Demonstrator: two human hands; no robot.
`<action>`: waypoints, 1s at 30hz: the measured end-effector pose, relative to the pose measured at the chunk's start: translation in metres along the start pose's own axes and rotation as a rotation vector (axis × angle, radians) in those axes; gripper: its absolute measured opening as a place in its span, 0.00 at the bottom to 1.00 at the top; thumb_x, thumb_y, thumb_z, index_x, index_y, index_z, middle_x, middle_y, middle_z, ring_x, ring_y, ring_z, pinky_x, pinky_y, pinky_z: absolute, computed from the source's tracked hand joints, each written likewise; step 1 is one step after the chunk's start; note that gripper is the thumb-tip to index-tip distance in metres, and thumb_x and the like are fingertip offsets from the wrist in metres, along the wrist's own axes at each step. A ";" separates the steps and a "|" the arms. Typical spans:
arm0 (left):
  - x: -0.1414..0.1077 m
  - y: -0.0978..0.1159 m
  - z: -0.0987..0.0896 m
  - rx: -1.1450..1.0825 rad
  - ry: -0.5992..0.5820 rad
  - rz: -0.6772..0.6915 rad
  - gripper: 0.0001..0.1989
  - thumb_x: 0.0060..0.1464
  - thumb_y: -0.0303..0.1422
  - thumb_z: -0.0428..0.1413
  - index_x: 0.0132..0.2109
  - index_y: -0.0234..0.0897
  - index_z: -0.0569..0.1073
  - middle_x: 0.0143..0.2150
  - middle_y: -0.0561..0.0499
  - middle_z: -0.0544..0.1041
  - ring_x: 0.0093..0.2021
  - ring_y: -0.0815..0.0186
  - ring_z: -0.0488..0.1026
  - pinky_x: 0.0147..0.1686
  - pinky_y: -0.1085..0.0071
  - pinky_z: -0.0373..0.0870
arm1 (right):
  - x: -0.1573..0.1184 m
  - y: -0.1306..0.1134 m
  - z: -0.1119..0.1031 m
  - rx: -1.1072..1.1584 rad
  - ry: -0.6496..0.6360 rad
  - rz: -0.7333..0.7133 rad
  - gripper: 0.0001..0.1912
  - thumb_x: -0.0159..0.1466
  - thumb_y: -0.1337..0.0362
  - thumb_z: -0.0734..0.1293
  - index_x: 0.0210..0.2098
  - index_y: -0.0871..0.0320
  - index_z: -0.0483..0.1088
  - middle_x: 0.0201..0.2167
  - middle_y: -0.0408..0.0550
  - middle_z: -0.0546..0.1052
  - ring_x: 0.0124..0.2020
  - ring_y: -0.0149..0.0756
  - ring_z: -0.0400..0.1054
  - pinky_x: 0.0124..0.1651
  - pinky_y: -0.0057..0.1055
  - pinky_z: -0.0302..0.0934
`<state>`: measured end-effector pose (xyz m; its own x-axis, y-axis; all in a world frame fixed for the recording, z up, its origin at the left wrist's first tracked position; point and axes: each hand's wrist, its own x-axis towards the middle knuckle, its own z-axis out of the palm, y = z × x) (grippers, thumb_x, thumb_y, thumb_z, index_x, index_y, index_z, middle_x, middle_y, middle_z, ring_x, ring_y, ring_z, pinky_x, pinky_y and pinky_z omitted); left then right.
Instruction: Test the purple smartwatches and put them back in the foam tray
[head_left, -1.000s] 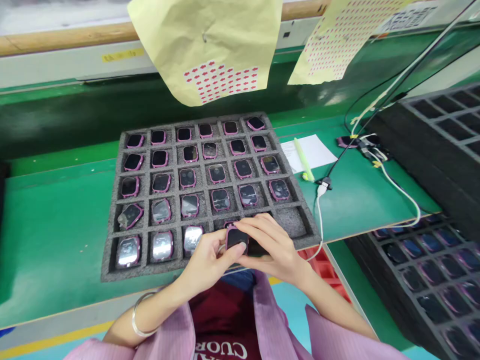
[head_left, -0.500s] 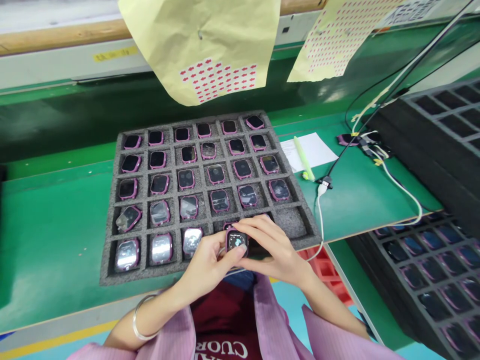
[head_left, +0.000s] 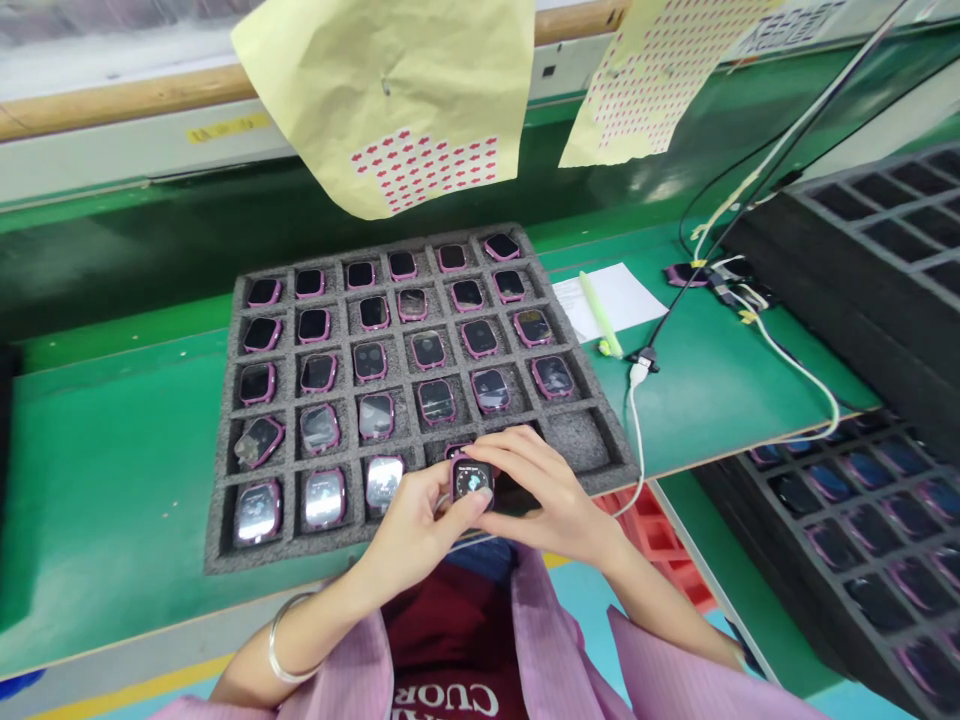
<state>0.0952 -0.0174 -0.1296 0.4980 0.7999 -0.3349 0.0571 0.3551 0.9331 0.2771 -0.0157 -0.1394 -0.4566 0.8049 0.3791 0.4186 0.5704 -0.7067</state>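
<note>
A smartwatch case [head_left: 470, 478] with a purple frame and a lit screen is held over the front edge of a grey foam tray [head_left: 450, 425]. My left hand [head_left: 416, 515] is closed around its left side, thumb lying on the lower screen. From the right, my right hand [head_left: 544, 490] grips the case with bent fingers at its upper edge and the thumb below. A white cable passes beneath the hands. Purple watch cases with dark screens fill most tray pockets; one pocket [head_left: 576, 440] at the right front shows bare foam. My hands hide other front pockets.
A green pen [head_left: 600, 315] lies on white paper [head_left: 637, 305] right of the tray. A white cable plug [head_left: 642, 366] and bundled cables [head_left: 739, 290] are beside it. Black foam trays [head_left: 847, 240] stack at the right. Yellow sticker sheets [head_left: 405, 90] hang above.
The view has shifted slightly. Both hands keep the same hold on the smartwatch case, and its screen stays lit.
</note>
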 end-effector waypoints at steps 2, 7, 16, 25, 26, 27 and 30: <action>-0.001 0.000 0.001 0.002 0.008 -0.008 0.12 0.57 0.37 0.54 0.40 0.30 0.70 0.35 0.49 0.70 0.36 0.66 0.64 0.40 0.70 0.62 | 0.000 0.000 -0.001 0.010 -0.002 -0.002 0.25 0.61 0.62 0.71 0.55 0.58 0.63 0.46 0.55 0.71 0.47 0.45 0.66 0.50 0.44 0.61; -0.001 -0.001 0.002 0.012 0.003 0.000 0.12 0.57 0.36 0.54 0.40 0.30 0.70 0.36 0.48 0.70 0.37 0.65 0.64 0.42 0.69 0.62 | -0.001 0.000 -0.001 0.025 0.002 0.003 0.25 0.60 0.63 0.71 0.54 0.58 0.63 0.46 0.55 0.71 0.47 0.45 0.66 0.50 0.44 0.61; -0.003 -0.003 0.005 0.122 -0.032 -0.001 0.17 0.56 0.41 0.54 0.47 0.35 0.69 0.37 0.49 0.72 0.40 0.62 0.67 0.39 0.70 0.64 | -0.004 -0.002 -0.014 0.112 0.018 0.009 0.24 0.62 0.57 0.70 0.55 0.57 0.64 0.47 0.54 0.68 0.48 0.44 0.64 0.49 0.41 0.62; -0.003 -0.005 0.009 0.071 -0.086 -0.058 0.21 0.55 0.43 0.56 0.51 0.36 0.65 0.44 0.47 0.72 0.41 0.63 0.69 0.39 0.69 0.67 | -0.030 0.015 -0.095 -0.224 -0.168 0.253 0.21 0.62 0.58 0.70 0.52 0.56 0.66 0.46 0.52 0.69 0.47 0.46 0.64 0.50 0.44 0.59; -0.003 -0.005 0.009 0.066 -0.089 -0.055 0.20 0.55 0.43 0.56 0.51 0.37 0.65 0.45 0.47 0.72 0.42 0.63 0.69 0.41 0.69 0.67 | -0.030 0.017 -0.098 -0.255 -0.205 0.247 0.20 0.63 0.58 0.69 0.53 0.57 0.66 0.47 0.53 0.69 0.48 0.47 0.63 0.50 0.44 0.59; -0.003 -0.004 0.009 0.063 -0.091 -0.052 0.20 0.56 0.43 0.56 0.50 0.37 0.65 0.46 0.47 0.71 0.43 0.63 0.68 0.42 0.68 0.67 | -0.029 0.019 -0.099 -0.285 -0.227 0.239 0.20 0.65 0.59 0.67 0.54 0.57 0.65 0.47 0.53 0.69 0.48 0.47 0.63 0.51 0.44 0.59; -0.004 -0.003 0.010 0.047 -0.086 -0.041 0.18 0.56 0.41 0.55 0.49 0.37 0.65 0.47 0.47 0.70 0.45 0.62 0.67 0.44 0.68 0.66 | -0.022 0.019 -0.103 -0.380 -0.302 0.221 0.16 0.67 0.60 0.64 0.52 0.59 0.66 0.46 0.54 0.69 0.47 0.47 0.63 0.49 0.45 0.59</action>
<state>0.1014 -0.0262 -0.1303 0.5663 0.7400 -0.3629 0.1188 0.3624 0.9244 0.3760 -0.0058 -0.0997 -0.5074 0.8616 0.0176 0.7595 0.4567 -0.4632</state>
